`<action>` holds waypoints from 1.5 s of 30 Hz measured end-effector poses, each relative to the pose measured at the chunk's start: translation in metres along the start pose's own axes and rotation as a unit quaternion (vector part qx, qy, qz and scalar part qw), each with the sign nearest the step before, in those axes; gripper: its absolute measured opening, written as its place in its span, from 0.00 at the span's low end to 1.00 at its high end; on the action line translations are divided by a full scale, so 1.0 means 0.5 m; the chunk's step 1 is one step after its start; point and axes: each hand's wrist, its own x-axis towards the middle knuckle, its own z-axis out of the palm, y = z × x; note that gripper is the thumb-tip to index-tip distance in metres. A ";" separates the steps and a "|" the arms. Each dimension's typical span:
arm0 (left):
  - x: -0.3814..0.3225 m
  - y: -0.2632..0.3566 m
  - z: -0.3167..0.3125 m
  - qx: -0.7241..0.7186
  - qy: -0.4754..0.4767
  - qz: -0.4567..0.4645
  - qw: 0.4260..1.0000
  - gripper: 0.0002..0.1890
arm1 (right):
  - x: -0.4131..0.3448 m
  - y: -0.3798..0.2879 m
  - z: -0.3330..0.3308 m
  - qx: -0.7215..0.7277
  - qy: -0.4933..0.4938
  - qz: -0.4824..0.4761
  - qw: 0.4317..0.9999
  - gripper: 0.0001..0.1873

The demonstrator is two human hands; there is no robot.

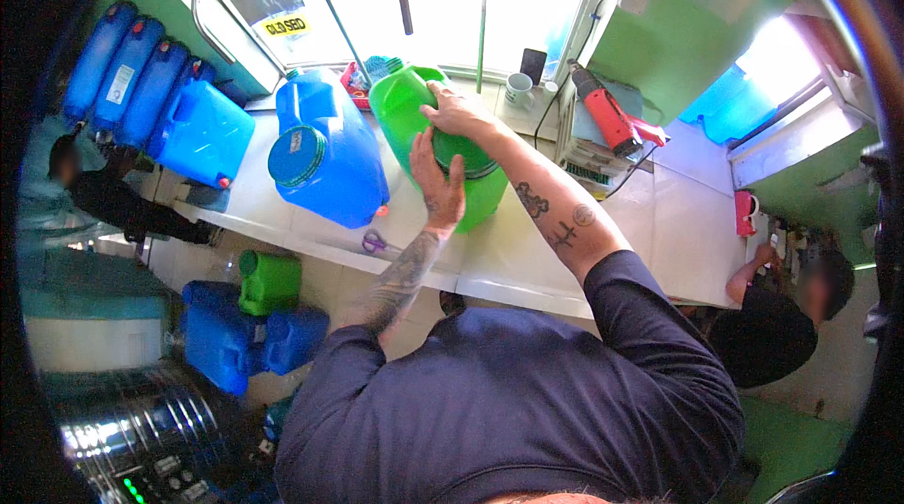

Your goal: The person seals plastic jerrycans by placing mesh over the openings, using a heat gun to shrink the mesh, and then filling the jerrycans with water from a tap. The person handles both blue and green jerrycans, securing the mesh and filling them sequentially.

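Note:
A bright green plastic jug (404, 107) with a wide dark green screw lid (459, 150) is on the counter in front of me. My left hand (439, 183) lies against the near left side of the lid, its fingers stretched out and thumb apart. Just beyond the lid, my right hand (458, 111) rests over the top of the jug beside its handle, with its palm side hidden. Left of the green jug is a large blue jug (339, 144) with a teal lid (296, 154). Purple-handled scissors (376, 241) lie near the counter's front edge.
Several blue containers (201, 126) line the left end of the counter (544, 250). A white mug (519, 90) and a red heat gun (609, 112) are at the back right. More jugs (270, 283) stand below. One person (113, 200) is at left, another (766, 334) at right.

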 end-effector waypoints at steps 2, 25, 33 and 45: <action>-0.041 0.051 0.045 0.040 0.008 -0.021 0.999 0.40 | -0.029 0.027 -0.024 0.001 -0.047 -0.045 0.998 0.38; 0.236 -0.054 -0.196 0.148 -0.396 -0.110 0.899 0.28 | -0.359 0.106 -0.176 -0.054 -0.001 -0.226 0.973 0.28; 0.272 0.019 -0.172 0.421 -0.506 0.008 0.753 0.12 | -0.406 0.141 -0.150 0.002 0.099 -0.191 0.977 0.24; 0.225 -0.139 -0.160 0.443 -0.367 0.070 0.815 0.17 | -0.405 0.138 -0.153 0.027 0.100 -0.172 0.980 0.20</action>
